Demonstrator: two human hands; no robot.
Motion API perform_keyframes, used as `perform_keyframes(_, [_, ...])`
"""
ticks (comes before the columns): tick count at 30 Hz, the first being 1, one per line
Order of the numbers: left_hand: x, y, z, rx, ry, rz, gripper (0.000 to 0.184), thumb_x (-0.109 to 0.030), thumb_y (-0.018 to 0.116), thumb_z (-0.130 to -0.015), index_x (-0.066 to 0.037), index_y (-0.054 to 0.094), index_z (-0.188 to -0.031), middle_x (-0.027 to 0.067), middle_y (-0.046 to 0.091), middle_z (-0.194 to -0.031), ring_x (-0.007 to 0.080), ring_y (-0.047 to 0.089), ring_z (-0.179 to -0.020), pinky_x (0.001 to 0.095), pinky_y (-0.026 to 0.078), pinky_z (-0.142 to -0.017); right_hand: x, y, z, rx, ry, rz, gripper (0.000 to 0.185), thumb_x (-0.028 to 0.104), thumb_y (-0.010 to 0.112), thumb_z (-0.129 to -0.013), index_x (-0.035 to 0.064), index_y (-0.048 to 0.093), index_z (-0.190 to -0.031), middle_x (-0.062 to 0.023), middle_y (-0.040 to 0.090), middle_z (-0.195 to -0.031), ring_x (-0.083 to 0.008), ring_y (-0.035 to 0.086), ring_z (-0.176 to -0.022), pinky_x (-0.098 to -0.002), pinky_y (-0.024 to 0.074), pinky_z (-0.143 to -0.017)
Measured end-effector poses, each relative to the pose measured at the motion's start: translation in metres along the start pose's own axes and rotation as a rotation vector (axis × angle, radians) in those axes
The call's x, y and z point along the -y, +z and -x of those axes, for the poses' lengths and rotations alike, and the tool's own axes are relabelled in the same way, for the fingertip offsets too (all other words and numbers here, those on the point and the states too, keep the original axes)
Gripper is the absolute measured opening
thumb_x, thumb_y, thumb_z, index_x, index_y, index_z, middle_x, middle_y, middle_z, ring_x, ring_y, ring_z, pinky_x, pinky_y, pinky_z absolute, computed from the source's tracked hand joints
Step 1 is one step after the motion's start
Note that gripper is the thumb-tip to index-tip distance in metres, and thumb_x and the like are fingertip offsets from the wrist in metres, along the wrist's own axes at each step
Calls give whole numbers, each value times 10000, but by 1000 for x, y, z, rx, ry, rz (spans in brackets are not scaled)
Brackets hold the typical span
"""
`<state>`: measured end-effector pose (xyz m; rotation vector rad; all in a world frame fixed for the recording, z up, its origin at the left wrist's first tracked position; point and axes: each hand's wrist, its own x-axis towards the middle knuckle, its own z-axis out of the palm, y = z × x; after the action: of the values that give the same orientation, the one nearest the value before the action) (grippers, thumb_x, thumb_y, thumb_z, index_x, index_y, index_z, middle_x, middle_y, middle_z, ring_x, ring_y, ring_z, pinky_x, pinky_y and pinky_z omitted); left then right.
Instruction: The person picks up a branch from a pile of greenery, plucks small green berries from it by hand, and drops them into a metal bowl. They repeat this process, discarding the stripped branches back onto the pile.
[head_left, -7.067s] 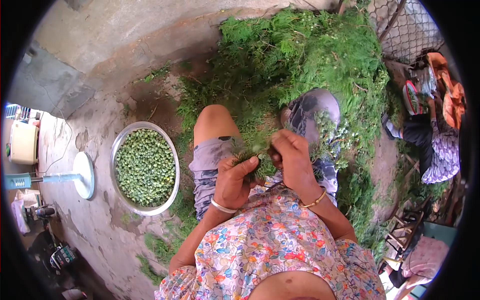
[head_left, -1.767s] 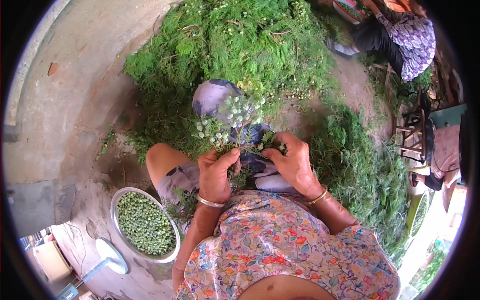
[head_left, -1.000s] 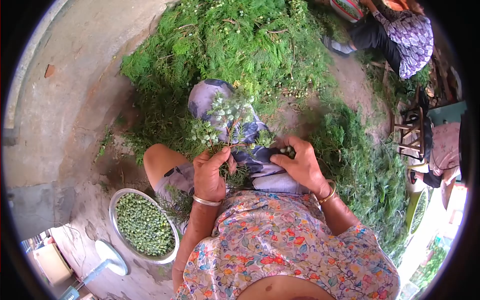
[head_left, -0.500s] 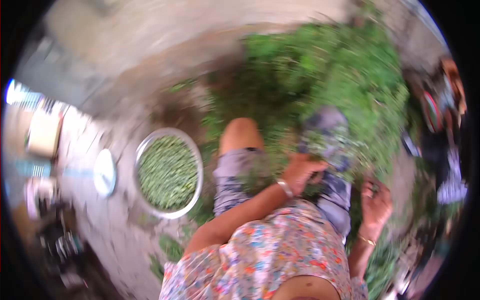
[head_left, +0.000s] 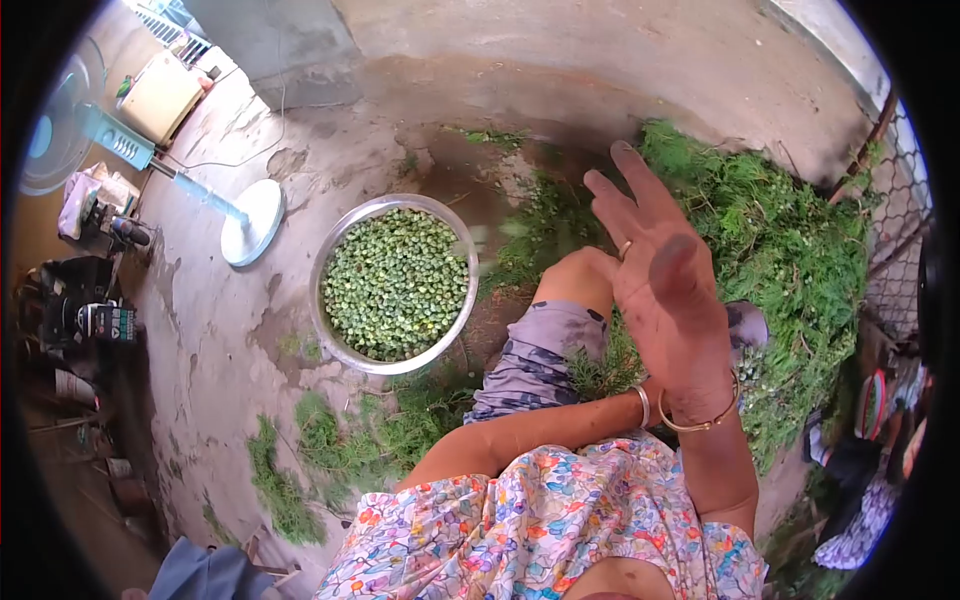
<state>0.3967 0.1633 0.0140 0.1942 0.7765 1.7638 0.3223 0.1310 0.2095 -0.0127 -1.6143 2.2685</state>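
Note:
My right hand is raised over my lap, fingers spread and nothing seen in them. To its left, the metal bowl on the ground holds many small green cones. Faint blurred streaks show between the bowl's right rim and the hand. My left forearm, with a silver bangle, crosses my lap; my left hand is almost wholly hidden behind my right wrist, its fingers out of sight. A green sprig shows beside it, over my patterned trouser leg.
A large heap of leafy branches lies at right, by a wire fence. Loose sprigs lie below the bowl. A standing fan's round base is left of the bowl. Part of another person shows at the right edge.
The view has swung left, bringing the bowl nearer the middle. My right hand has moved from the far right across my lap and opened. My left hand has become mostly hidden.

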Motion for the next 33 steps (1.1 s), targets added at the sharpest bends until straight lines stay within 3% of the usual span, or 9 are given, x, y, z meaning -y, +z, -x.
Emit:
perform_keyframes(6, [46, -45, -30, 105, 282, -486, 187, -185, 695, -733, -7, 641, -717, 30, 591, -667, 117, 532, -575, 288, 429, -513, 0, -45, 38, -137, -56, -116, 739, 441, 560, -871, -157, 366, -1260, -329, 449, -1262, -424, 480, -1164, -496, 403, -976])
perform_keyframes(7, [8, -27, -6, -16, -68, -371, 217, -216, 671, -754, 0, 651, -743, 46, 593, -690, 112, 528, -590, 287, 428, -526, 9, -66, 54, -171, -84, -17, 682, 407, 576, -869, -152, 408, -1221, -300, 496, -1219, -384, 523, -1125, -452, 446, -930])
perform_keyframes(9, [-39, -5, 18, -14, -295, -345, 214, -203, 673, -757, 11, 658, -762, 40, 588, -665, 109, 529, -581, 277, 417, -527, 24, -92, 90, -398, -203, 114, 454, 297, 570, -895, -108, 533, -1097, -232, 613, -1065, -296, 635, -940, -351, 530, -752])
perform_keyframes(11, [-50, -4, 26, 208, 27, -711, 152, -110, 636, -803, 19, 674, -874, 58, 664, -798, 144, 621, -718, 286, 488, -660, 28, -130, 138, -647, -201, 197, 364, 243, 563, -904, -85, 565, -1060, -207, 632, -1022, -257, 636, -878, -320, 515, -708])
perform_keyframes(14, [-41, 0, 21, 208, -190, -424, 109, -85, 651, -791, 13, 678, -831, 50, 640, -695, 150, 581, -575, 275, 447, -552, 20, -162, 196, -1041, -146, 395, 166, 106, 553, -905, -33, 642, -924, -116, 672, -873, -131, 595, -701, -240, 449, -603])
perform_keyframes(16, [-39, 10, 24, 108, -142, -390, 88, -52, 663, -775, 13, 666, -835, 43, 627, -683, 144, 558, -551, 279, 416, -508, 12, -169, 225, -1141, -54, 638, 96, 40, 606, -848, -14, 664, -903, -52, 672, -827, -59, 546, -673, -204, 431, -591])
perform_keyframes(22, [-27, 9, 22, 115, -167, -478, 41, -30, 664, -777, 2, 643, -790, 48, 618, -672, 144, 555, -542, 281, 413, -500, -25, -171, 250, -1117, 85, 747, 112, -7, 656, -782, -26, 653, -893, -35, 641, -719, -51, 534, -642, -220, 437, -554])
perform_keyframes(30, [-29, 15, 25, 56, -148, -552, 43, -15, 667, -770, -13, 633, -742, 34, 614, -675, 111, 529, -546, 257, 406, -501, -38, -163, 264, -1004, 248, 834, 242, 29, 697, -690, -32, 624, -912, -164, 638, -802, -259, 638, -685, -337, 498, -637])
perform_keyframes(33, [-29, 16, 25, 69, -163, -564, 38, -20, 663, -773, -13, 630, -758, 35, 610, -680, 117, 529, -551, 260, 403, -503, -48, -165, 267, -974, 172, 991, 256, 29, 693, -697, -27, 618, -936, -162, 631, -823, -256, 636, -681, -332, 498, -635])
